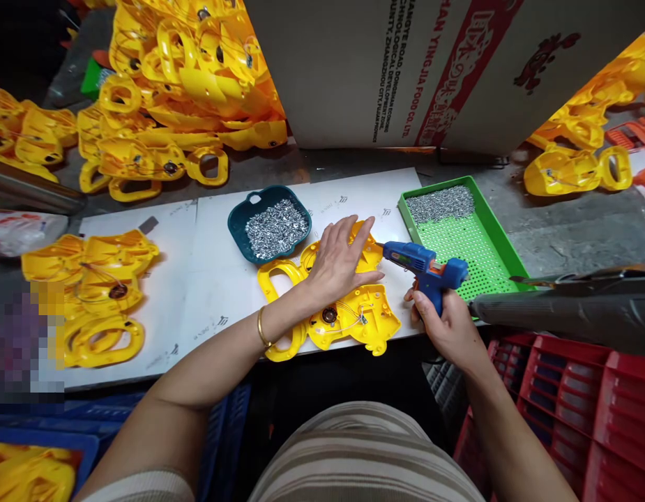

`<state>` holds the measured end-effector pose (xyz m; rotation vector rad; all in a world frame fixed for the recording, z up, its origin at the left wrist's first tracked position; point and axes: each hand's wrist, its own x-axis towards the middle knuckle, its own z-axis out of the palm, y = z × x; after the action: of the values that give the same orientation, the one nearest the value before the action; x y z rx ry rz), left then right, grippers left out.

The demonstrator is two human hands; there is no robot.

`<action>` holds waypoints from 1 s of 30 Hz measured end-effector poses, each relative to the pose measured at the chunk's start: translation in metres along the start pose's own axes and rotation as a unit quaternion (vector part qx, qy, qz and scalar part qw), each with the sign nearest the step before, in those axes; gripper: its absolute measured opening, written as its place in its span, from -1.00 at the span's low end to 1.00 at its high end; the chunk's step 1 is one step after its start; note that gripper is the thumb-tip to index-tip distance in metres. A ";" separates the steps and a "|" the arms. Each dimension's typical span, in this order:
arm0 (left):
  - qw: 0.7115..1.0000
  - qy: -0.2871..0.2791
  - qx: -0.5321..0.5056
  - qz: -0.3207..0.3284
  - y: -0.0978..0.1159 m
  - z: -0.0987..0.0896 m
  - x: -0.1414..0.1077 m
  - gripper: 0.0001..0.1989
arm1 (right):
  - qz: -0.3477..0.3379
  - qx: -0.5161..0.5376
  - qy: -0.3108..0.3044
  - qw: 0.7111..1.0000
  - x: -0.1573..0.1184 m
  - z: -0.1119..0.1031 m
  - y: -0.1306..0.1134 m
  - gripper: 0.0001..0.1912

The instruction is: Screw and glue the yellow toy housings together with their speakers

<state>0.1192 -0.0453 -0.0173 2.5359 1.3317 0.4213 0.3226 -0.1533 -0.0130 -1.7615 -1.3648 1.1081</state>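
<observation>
My right hand [448,321] is wrapped round the handle of a blue glue gun [419,261], its nozzle pointing left at the far yellow shell. Spread over that yellow plastic shell half [368,254] lies my left hand [343,258], fingers apart, covering part of it. A second yellow shell half [377,317] sits nearer to me, open side up, with thin wires and a round dark speaker [329,315] inside. Both shells have loop handles toward the left. Behind my left hand stands a dark teal tray [238,233] full of small metal screws [277,226].
A green perforated basket [489,258] with more screws stands at the right. More yellow shells [113,272] lie on the white board [191,307] at left, and a large heap [196,90] is behind. A printed carton [343,84] stands at the back. Red crates [578,397] are low right.
</observation>
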 end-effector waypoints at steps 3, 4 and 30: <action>1.000 -0.002 -0.007 0.002 -0.001 0.000 0.000 -0.04 | -0.006 0.002 -0.005 1.000 0.000 -0.001 0.001 -0.60; 1.000 -0.001 -0.010 0.004 -0.001 0.000 0.000 -0.04 | -0.007 0.004 -0.008 1.000 0.001 -0.001 0.001 -0.59; 0.998 0.049 -0.002 0.029 -0.019 0.007 0.007 -0.13 | -0.056 0.114 -0.029 0.991 -0.113 -0.050 0.044 -0.62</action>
<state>0.1114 -0.0293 -0.0289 2.5860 1.2895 0.5663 0.3746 -0.2738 -0.0031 -1.4826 -1.2985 1.2101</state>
